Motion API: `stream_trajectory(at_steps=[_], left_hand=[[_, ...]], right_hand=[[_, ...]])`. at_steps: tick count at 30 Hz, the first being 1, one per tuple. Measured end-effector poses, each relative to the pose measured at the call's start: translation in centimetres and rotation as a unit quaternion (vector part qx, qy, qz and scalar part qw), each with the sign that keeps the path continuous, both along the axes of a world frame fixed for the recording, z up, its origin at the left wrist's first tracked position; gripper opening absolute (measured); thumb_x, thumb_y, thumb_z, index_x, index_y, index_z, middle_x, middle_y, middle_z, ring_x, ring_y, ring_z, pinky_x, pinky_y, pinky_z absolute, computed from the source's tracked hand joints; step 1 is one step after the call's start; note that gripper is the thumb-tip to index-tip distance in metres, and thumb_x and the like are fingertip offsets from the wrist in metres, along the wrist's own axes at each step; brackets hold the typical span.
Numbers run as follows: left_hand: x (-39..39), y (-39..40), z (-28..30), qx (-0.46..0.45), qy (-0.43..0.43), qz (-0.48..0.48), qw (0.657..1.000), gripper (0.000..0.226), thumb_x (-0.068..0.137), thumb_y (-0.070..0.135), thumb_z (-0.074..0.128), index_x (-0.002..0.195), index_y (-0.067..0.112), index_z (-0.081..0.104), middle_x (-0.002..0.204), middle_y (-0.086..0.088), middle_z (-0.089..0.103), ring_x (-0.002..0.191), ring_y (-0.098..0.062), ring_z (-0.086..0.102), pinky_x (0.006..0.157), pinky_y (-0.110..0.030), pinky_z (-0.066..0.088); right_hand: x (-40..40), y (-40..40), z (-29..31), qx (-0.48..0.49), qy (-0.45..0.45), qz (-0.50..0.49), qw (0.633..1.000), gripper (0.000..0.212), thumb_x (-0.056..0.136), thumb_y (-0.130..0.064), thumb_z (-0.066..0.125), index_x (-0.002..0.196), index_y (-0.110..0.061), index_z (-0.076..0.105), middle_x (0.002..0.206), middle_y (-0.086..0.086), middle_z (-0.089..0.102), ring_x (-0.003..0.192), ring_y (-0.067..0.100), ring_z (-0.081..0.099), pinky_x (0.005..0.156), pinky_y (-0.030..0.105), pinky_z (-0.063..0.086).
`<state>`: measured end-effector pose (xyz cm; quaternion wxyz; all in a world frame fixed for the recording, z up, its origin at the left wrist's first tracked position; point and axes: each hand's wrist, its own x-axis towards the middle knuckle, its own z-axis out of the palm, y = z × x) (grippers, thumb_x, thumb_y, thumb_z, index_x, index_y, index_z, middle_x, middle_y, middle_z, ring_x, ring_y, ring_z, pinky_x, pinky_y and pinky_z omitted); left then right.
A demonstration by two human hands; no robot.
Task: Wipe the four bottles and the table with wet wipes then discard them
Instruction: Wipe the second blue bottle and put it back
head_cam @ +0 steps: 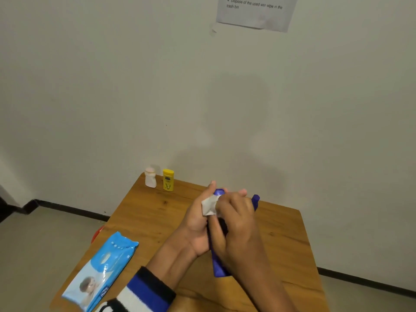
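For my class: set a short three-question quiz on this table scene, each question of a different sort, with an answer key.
1. True or false: the yellow bottle lies on its side.
2. Which thing sits at the near left corner of the table? A. the wet wipes pack B. a cup C. a sponge
3. Fill in: the hands hold a white wipe against a ___ bottle.

Key
1. False: it stands upright beside the white bottle at the far left corner.
2. A
3. Blue: the left hand and the right hand are both on it.
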<state>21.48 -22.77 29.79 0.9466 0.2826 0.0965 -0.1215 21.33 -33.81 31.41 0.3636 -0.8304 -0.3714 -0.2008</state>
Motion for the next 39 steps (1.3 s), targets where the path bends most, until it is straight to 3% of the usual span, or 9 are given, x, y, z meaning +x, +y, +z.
stream_trajectory(at_steps=[2, 5, 11, 18, 22, 26, 31, 36, 39], left_hand=[[0.2, 1.1, -0.2, -0.017, 0.02, 0.033, 0.999, 0.054, 0.097, 0.053, 0.042, 0.093, 0.009, 0.074, 0.124, -0.017, 0.068, 0.131, -0.034, 0.052, 0.115, -0.046, 0.035], [0.3, 2.0, 0.0, -0.03, 0.024, 0.08, 0.996, 0.037, 0.096, 0.046, 0.048, 0.087, 0.011, 0.057, 0.129, -0.022, 0.064, 0.127, -0.041, 0.055, 0.1, -0.051, 0.045], [-0.5, -0.1, 0.9, -0.002, -0.019, 0.04, 0.999, 0.042, 0.098, 0.047, 0.047, 0.098, 0.011, 0.067, 0.097, -0.01, 0.066, 0.096, -0.023, 0.065, 0.089, -0.033, 0.051], [0.1, 1.9, 0.4, 0.007, -0.027, 0.101, 0.995, 0.041, 0.1, 0.048, 0.041, 0.09, 0.012, 0.057, 0.134, -0.017, 0.063, 0.129, -0.036, 0.056, 0.102, -0.051, 0.044], [-0.1, 1.2, 0.0, 0.029, -0.022, 0.063, 0.997, 0.037, 0.099, 0.046, 0.047, 0.091, 0.011, 0.059, 0.133, -0.016, 0.063, 0.126, -0.031, 0.056, 0.102, -0.044, 0.046], [-0.7, 0.2, -0.5, 0.067, -0.042, 0.029, 0.996, 0.053, 0.096, 0.055, 0.053, 0.116, 0.007, 0.064, 0.105, -0.013, 0.065, 0.103, -0.025, 0.061, 0.093, -0.037, 0.048], [-0.3, 0.6, -0.1, 0.063, -0.061, 0.087, 0.992, 0.039, 0.1, 0.042, 0.044, 0.102, 0.007, 0.061, 0.13, -0.01, 0.065, 0.118, -0.028, 0.063, 0.098, -0.042, 0.05], [-0.2, 2.1, 0.2, 0.048, -0.08, 0.106, 0.99, 0.035, 0.097, 0.044, 0.042, 0.092, 0.011, 0.054, 0.134, -0.015, 0.063, 0.129, -0.034, 0.055, 0.106, -0.052, 0.04], [-0.4, 1.1, 0.3, 0.01, -0.076, 0.038, 0.996, 0.046, 0.098, 0.045, 0.044, 0.112, 0.003, 0.059, 0.137, -0.019, 0.059, 0.13, -0.034, 0.054, 0.109, -0.049, 0.04]], right_hand=[[-1.4, -0.6, -0.8, -0.007, 0.035, 0.039, 0.999, 0.008, 0.09, -0.026, 0.064, 0.09, -0.018, 0.064, 0.1, -0.011, 0.051, 0.092, 0.005, 0.045, 0.079, 0.011, 0.038], [-2.1, -1.3, -1.0, -0.016, 0.078, 0.083, 0.993, 0.02, 0.093, -0.044, 0.058, 0.096, -0.027, 0.067, 0.102, -0.019, 0.051, 0.098, 0.005, 0.051, 0.078, 0.009, 0.042], [1.9, 0.4, 1.9, 0.038, 0.055, -0.009, 0.998, 0.008, 0.088, -0.024, 0.068, 0.09, -0.017, 0.069, 0.098, -0.009, 0.056, 0.091, 0.009, 0.056, 0.073, 0.017, 0.047], [-1.2, -1.5, 0.6, 0.03, 0.11, 0.05, 0.992, 0.011, 0.082, -0.027, 0.07, 0.091, -0.028, 0.063, 0.091, -0.018, 0.058, 0.085, 0.005, 0.06, 0.066, 0.013, 0.046], [0.1, -0.5, 0.2, 0.041, 0.137, 0.015, 0.99, 0.013, 0.081, -0.018, 0.077, 0.088, -0.024, 0.067, 0.093, -0.01, 0.06, 0.091, 0.001, 0.058, 0.069, 0.005, 0.043], [1.9, 0.2, 1.7, 0.051, 0.136, -0.013, 0.989, 0.009, 0.083, -0.017, 0.075, 0.088, -0.021, 0.07, 0.093, -0.009, 0.056, 0.088, 0.0, 0.057, 0.07, 0.003, 0.042], [0.8, -0.7, 0.9, 0.03, 0.094, -0.016, 0.995, 0.009, 0.085, -0.021, 0.073, 0.089, -0.021, 0.065, 0.092, -0.009, 0.058, 0.083, 0.002, 0.058, 0.069, 0.008, 0.044], [-1.2, -2.3, -1.2, 0.028, 0.129, 0.006, 0.991, 0.028, 0.083, -0.05, 0.063, 0.099, -0.027, 0.062, 0.097, -0.016, 0.062, 0.095, 0.001, 0.06, 0.07, 0.011, 0.051], [-0.2, -1.6, -0.2, 0.063, 0.128, -0.009, 0.99, 0.02, 0.085, -0.032, 0.073, 0.102, -0.026, 0.065, 0.098, -0.014, 0.064, 0.092, 0.002, 0.061, 0.069, 0.009, 0.049]])
